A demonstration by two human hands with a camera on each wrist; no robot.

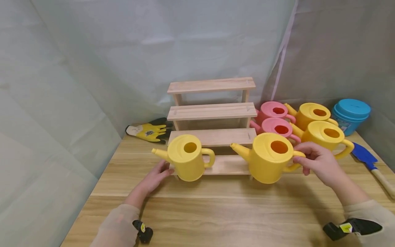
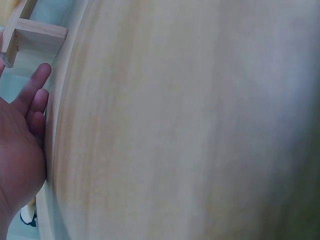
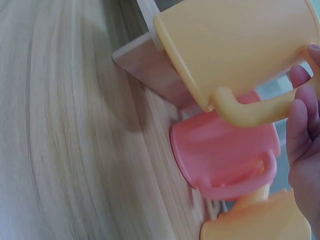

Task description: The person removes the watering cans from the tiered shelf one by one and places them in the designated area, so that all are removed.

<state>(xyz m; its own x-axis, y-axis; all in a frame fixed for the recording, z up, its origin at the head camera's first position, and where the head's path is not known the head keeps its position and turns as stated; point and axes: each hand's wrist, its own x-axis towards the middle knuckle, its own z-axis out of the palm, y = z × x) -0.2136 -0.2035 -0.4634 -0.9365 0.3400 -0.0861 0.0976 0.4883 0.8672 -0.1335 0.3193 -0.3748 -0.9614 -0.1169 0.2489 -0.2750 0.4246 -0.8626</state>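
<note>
My right hand (image 1: pixel 321 164) grips the handle of a yellow watering can (image 1: pixel 263 164) at the right end of the lowest step of a wooden tiered rack (image 1: pixel 213 137). In the right wrist view, the fingers (image 3: pixel 300 120) curl at the can's handle (image 3: pixel 255 111), and the can is tilted in that picture. Another yellow watering can (image 1: pixel 188 168) stands at the left end of the same step, spout to the left. Beside that end my left hand (image 1: pixel 154 180) rests low on the table, its fingers loosely extended towards the rack's side, partly hidden behind the can.
Behind the right hand stand two pink watering cans (image 1: pixel 271 124) and two more yellow ones (image 1: pixel 324 132). A blue lidded bucket (image 1: pixel 350 116) is at the back right, with a blue trowel (image 1: pixel 367 159) before it. Yellow-and-black gloves (image 1: pixel 149 132) lie left of the rack.
</note>
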